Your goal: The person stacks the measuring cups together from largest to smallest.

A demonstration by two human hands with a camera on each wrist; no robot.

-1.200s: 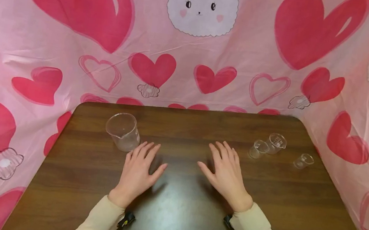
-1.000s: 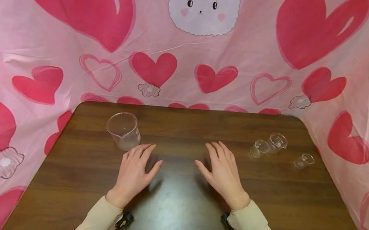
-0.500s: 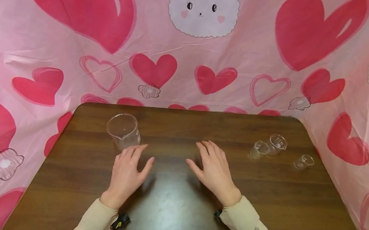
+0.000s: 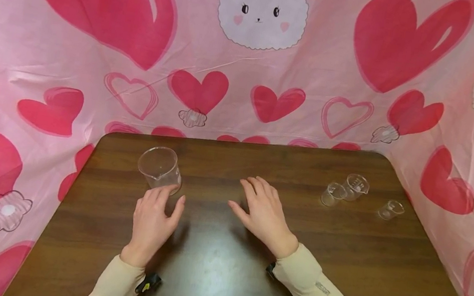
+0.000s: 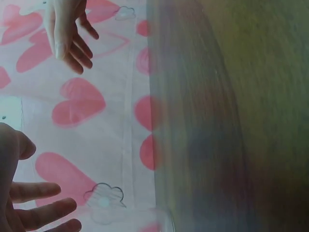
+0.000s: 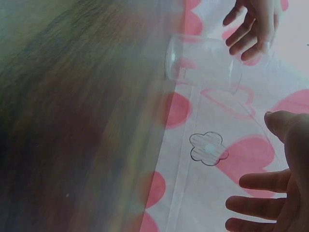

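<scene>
A large clear glass beaker [image 4: 157, 164] stands upright at the table's left side. Just in front of it my left hand [image 4: 153, 217] hovers with spread, relaxed fingers that overlap its lower part in the head view. Nothing lies in that hand's grasp. My right hand [image 4: 266, 215] is over the middle of the table, palm down, fingers loosely extended, holding nothing. In the right wrist view the beaker [image 6: 205, 63] shows beyond the right hand [image 6: 270, 183], beside the left hand [image 6: 256, 29]. The left wrist view shows both hands, with the beaker's edge [image 5: 166, 220] at the bottom.
Three smaller beakers stand at the back right: a medium one [image 4: 356, 187], a small one [image 4: 333, 195] beside it, and another small one [image 4: 390, 210] farther right. A pink heart-patterned cloth [image 4: 240, 62] walls the brown wooden table [image 4: 220, 267] at its back and sides.
Both hands have moved left across the table, the left one coming in front of the large beaker. All the beakers have stayed in place.
</scene>
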